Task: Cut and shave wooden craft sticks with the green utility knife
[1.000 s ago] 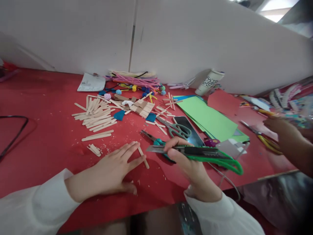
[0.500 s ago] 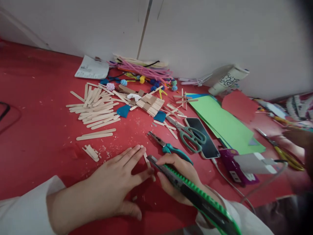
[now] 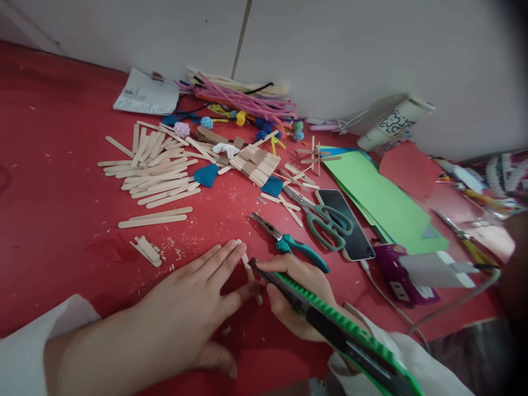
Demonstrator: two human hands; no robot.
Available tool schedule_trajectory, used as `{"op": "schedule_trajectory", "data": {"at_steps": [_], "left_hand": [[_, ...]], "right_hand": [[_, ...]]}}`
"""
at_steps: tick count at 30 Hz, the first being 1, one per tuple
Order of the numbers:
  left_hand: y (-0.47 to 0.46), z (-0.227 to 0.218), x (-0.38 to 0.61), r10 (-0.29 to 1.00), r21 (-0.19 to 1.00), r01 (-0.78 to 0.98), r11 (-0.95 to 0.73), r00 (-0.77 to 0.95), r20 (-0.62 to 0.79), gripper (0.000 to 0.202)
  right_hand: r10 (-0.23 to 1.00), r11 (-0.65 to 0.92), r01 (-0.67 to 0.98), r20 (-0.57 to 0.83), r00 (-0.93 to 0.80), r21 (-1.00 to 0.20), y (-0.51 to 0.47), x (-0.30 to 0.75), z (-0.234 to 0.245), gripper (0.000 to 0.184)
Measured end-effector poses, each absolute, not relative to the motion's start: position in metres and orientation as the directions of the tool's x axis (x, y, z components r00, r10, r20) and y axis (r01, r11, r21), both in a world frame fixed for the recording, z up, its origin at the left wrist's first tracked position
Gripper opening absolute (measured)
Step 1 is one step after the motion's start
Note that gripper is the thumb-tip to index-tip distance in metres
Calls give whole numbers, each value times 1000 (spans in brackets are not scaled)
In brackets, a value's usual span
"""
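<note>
My left hand (image 3: 198, 297) lies flat on the red tabletop, fingers outstretched. Its fingertips press a small wooden craft stick (image 3: 246, 259) against the table, partly covering it. My right hand (image 3: 303, 294) is wrapped round a green and black utility knife (image 3: 350, 335). The knife's front end points at the stick and sits at or very near its edge; whether the blade touches cannot be made out. Just beyond both hands are teal-handled pliers (image 3: 284, 242). Short cut stick pieces (image 3: 147, 251) and shavings lie to the left.
Many craft sticks (image 3: 157, 173) are piled at the left. Green-handled scissors (image 3: 325, 223) rest partly over a phone (image 3: 350, 236), near green paper (image 3: 379, 203). Pink pipe cleaners (image 3: 247, 102) lie by the wall. A purple device (image 3: 400, 275) with a cable stands right; another person's hand (image 3: 517, 236) is at the edge.
The view has shifted slightly, so the tabletop things sit higher in the picture. My hands keep nearly the same places by the stick. Another person's hand at the right has moved.
</note>
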State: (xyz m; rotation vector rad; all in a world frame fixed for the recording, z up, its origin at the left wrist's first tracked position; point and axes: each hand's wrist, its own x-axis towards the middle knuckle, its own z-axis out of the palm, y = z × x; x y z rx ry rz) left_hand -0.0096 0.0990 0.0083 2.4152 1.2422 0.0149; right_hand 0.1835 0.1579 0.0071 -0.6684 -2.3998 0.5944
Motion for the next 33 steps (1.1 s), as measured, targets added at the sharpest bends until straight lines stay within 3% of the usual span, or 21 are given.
{"op": "schedule_trajectory", "data": {"at_steps": [17,22,33], "left_hand": [[100,10,-11,756,462,755,-466,610,-235,87],[98,7,-12,774,484,733,-477,612,-164,81],[98,10,-11,773,445,753,-485,607,-186,86]], "right_hand": [[625,740,377,364,-690,-557,155,186,0,18],[624,744,377,374,-686,-551,156,186,-1,18],[615,745,355,372,-696,-565,156,185,1,18]]}}
